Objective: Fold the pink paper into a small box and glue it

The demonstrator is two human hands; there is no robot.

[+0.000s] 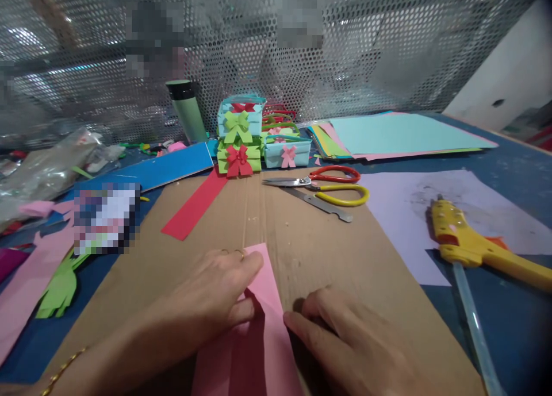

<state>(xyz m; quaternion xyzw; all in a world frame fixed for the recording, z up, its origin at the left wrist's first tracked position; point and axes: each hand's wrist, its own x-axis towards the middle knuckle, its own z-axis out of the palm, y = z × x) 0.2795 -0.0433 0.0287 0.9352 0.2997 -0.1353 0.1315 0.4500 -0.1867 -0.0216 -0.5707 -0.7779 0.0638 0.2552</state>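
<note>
- Head view: the near end of the pink paper [276, 338] runs off the bottom edge, so its full length is cut off, and my left hand [222, 284] covers part of its upper left side.
- My left fingers curl onto the paper near its far tip; whether they pinch it or merely press, I cannot tell.
- My right hand [353, 338] is loosely bent, gripping nothing that I can see, one digit touching the paper's right edge; its palm is hidden.
- Coarse pixel blocks mask an object on the left [107, 218], and the yellow glue gun [459, 238] has its handle cut off at the right.
- Brown cardboard [125, 287] lies under my work, faintly ridged lengthwise; behind stands shiny perforated metal [357, 68].
- Beyond my hands are a flat red strip [196, 206], scissors [308, 182] with red and yellow loops, and small folded boxes [239, 126] wearing paper bows.
- Between my hands, the pink paper looks matte, long and narrow, with a raised fold and a darker band down its middle.
</note>
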